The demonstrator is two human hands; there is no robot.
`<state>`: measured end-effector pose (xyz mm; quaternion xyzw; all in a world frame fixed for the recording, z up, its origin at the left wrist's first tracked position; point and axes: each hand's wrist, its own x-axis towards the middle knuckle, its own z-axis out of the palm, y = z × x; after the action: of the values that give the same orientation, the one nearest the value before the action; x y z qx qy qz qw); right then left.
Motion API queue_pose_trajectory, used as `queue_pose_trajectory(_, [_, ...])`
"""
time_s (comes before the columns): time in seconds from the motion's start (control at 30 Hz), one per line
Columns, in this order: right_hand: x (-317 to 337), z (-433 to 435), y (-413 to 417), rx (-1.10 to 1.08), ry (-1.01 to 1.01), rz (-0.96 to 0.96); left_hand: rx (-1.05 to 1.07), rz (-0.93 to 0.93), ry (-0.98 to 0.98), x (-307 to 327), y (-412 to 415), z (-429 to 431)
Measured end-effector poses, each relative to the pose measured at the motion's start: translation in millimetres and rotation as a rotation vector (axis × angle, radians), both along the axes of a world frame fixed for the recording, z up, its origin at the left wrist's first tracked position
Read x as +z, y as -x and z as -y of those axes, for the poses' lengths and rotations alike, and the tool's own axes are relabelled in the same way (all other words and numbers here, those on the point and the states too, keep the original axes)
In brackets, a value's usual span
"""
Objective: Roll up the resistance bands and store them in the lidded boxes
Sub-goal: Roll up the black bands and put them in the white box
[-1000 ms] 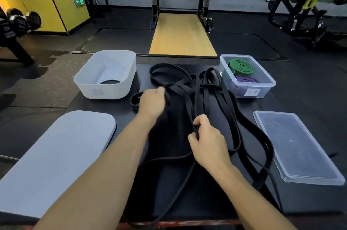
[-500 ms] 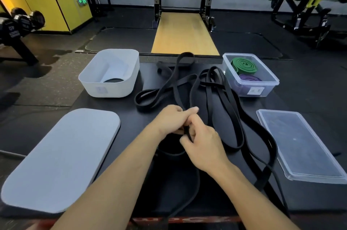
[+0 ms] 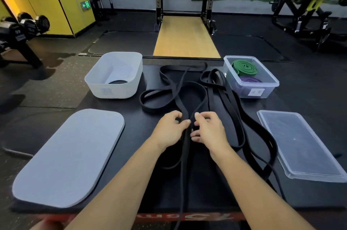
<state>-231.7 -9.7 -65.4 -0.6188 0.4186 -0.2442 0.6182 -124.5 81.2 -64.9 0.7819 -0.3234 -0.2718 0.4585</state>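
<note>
Gym floor behind, black table (image 3: 131, 135) under my arms. Bands (image 3: 216, 98) sprawl tangled mid-table, one strand running off near edge. My left hand (image 3: 169, 130) and right hand (image 3: 210, 132) meet there, fingers curled, pinching that strand. White box (image 3: 112, 90) far left, black coil (image 3: 118, 81) inside; white lid (image 3: 69, 158) nearer. Clear box (image 3: 262, 90) far right holds green roll (image 3: 244, 67), purple roll (image 3: 250, 80); clear lid (image 3: 300, 145) nearer.

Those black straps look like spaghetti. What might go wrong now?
The left hand and right hand pinch one strand of the black bands, which lie looped over each other; rolling may drag others along or knot them. A length hangs over the table edge and might snag. The clear box already holds a green roll and a purple roll, so space looks tight.
</note>
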Motion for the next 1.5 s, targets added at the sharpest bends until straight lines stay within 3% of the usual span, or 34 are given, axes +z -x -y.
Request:
queue_pose_trajectory(0.17, [1,14,-10,0.037,-0.014,-0.066,-0.023,0.075,-0.059,2,9,3])
queue_pose_trajectory(0.4, [5,13,-10,0.098,-0.213,0.054,0.015,-0.136,-0.043,6,14,5])
queue_pose_trajectory(0.53, [10,13,-8,0.137,-0.174,0.037,-0.116,-0.036,-0.058,12,20,-3])
queue_pose_trajectory(0.73, [11,20,-13,0.039,-0.36,0.256,-0.247,0.012,0.024,8,17,-17])
queue_pose_trajectory(0.9, [11,14,-12,-0.014,-0.372,0.396,-0.164,-0.064,0.092,14,9,-18])
queue_pose_trajectory(1.03, [18,7,-5,0.079,-0.32,0.441,0.097,-0.115,0.12,21,6,-11])
queue_pose_trajectory(1.17, [18,0,-1,0.171,-0.226,0.364,0.075,-0.326,0.203,37,5,7])
queue_pose_trajectory(1.3, [17,-4,3,0.23,-0.107,0.3,0.142,-0.408,0.27,48,6,21])
queue_pose_trajectory(1.4, [19,-4,2,0.149,-0.101,0.31,0.191,-0.367,0.355,49,15,20])
queue_pose_trajectory(1.5, [24,-2,-1,0.052,-0.129,0.28,0.206,-0.472,0.49,52,25,13])
